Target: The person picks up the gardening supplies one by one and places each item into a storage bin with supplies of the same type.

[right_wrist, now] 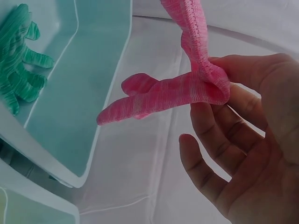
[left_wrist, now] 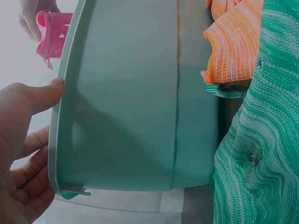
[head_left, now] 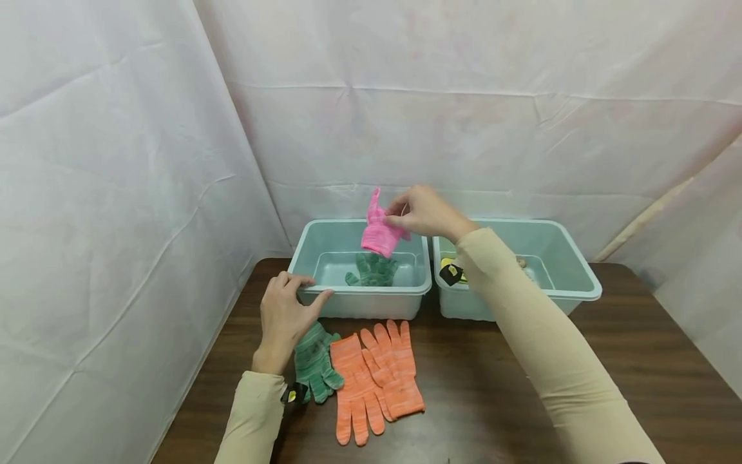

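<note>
A pink knitted glove (head_left: 379, 237) hangs from my right hand (head_left: 428, 212), pinched between thumb and fingers above the left tub. In the right wrist view, the glove (right_wrist: 159, 95) is bent over at the pinch, with its fingers pointing left. My left hand (head_left: 286, 316) grips the front left corner of the pale green plastic tub (head_left: 371, 303), thumb on the rim. Inside that tub lies a green glove (head_left: 373, 270). A second green glove (head_left: 315, 364) is on the table beside my left wrist, and two orange gloves (head_left: 396, 367) overlap to its right.
A second pale green tub (head_left: 469, 304) stands close to the right of the first, partly hidden by my right forearm; something yellow (head_left: 446, 262) shows in it. White sheeting (head_left: 464, 142) hangs behind and at the sides of the dark wooden table (head_left: 493, 386).
</note>
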The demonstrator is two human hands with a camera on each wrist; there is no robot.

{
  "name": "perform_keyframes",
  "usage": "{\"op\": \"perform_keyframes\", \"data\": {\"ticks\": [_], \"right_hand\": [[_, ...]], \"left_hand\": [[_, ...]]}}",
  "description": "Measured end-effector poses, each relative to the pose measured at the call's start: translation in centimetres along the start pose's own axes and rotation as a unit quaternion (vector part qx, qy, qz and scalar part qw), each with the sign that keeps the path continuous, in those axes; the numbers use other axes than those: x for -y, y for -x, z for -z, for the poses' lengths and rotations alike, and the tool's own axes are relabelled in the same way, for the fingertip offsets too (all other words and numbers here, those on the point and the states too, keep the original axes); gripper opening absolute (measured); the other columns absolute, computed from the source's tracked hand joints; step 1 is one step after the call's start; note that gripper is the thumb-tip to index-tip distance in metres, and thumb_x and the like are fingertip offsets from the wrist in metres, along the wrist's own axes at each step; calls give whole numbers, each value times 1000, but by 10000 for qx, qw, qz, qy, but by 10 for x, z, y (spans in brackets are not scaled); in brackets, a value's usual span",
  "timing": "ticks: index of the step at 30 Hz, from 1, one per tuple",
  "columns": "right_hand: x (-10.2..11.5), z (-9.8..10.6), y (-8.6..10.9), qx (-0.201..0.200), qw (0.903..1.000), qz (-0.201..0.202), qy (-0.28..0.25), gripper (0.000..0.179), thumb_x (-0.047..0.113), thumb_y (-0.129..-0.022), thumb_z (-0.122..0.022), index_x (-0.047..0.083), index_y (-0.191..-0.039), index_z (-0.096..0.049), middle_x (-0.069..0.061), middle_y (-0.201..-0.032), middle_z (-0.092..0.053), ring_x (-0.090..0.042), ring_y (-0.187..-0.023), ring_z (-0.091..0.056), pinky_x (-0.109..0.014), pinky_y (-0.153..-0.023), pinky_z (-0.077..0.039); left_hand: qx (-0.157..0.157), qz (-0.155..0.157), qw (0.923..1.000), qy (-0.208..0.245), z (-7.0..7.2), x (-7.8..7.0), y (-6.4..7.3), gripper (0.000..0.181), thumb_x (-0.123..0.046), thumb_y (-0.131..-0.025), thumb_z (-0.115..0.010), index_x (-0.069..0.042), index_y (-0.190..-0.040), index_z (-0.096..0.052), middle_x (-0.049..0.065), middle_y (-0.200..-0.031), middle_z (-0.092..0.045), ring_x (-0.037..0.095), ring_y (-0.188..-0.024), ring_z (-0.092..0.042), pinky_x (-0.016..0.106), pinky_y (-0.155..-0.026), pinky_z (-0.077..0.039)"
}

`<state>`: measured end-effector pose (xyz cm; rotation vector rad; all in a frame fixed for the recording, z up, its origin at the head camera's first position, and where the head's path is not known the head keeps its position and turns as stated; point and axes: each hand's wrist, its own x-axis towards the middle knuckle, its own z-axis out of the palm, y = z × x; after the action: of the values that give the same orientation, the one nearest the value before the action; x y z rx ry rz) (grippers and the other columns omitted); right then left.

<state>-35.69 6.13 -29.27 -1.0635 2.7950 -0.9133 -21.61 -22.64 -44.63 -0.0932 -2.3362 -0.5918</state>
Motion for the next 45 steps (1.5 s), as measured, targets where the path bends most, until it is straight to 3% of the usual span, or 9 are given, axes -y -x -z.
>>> {"op": "perform_keyframes", "data": {"ticks": [14,24,33,45], "right_hand": [[-19,-16,2,30,9999,-96,-60,12,26,-90,-73,16,-93,-79,2,-80,-75,-14,-74,-66,-29,-67,-54],[-22,-25,-2,199,9996,-165,-83,18,27,-91,-70,13,-98,-79,0,-86,-76,-14,-78,-68,-29,-70,-55],[-25,-26,2,466,9985,-254,137,23,29,-95,-65,14,-108,-76,-2,-102,-74,-19,-95,-68,-38,-85,-56],[-29,-29,5,517,9983,-153,215,25,33,-95,-64,15,-110,-75,-2,-105,-74,-18,-98,-68,-39,-87,-56]], "left_hand": [[-61,-84,9999,-4,-1,-1,-1,39,-51,-75,-83,-16,-93,-75,5,-86,-59,26,-82,-57,44,-71,-51],[-84,-64,9999,45,-4,0,-2,40,-51,-75,-83,-16,-92,-74,5,-87,-59,26,-84,-57,45,-73,-51],[-55,-42,10000,13,-4,-1,-2,40,-52,-75,-83,-17,-93,-74,5,-88,-59,27,-86,-58,45,-73,-51],[-59,-16,10000,-44,-3,0,-1,42,-53,-75,-82,-16,-93,-75,6,-86,-57,26,-84,-56,44,-73,-51]]}}
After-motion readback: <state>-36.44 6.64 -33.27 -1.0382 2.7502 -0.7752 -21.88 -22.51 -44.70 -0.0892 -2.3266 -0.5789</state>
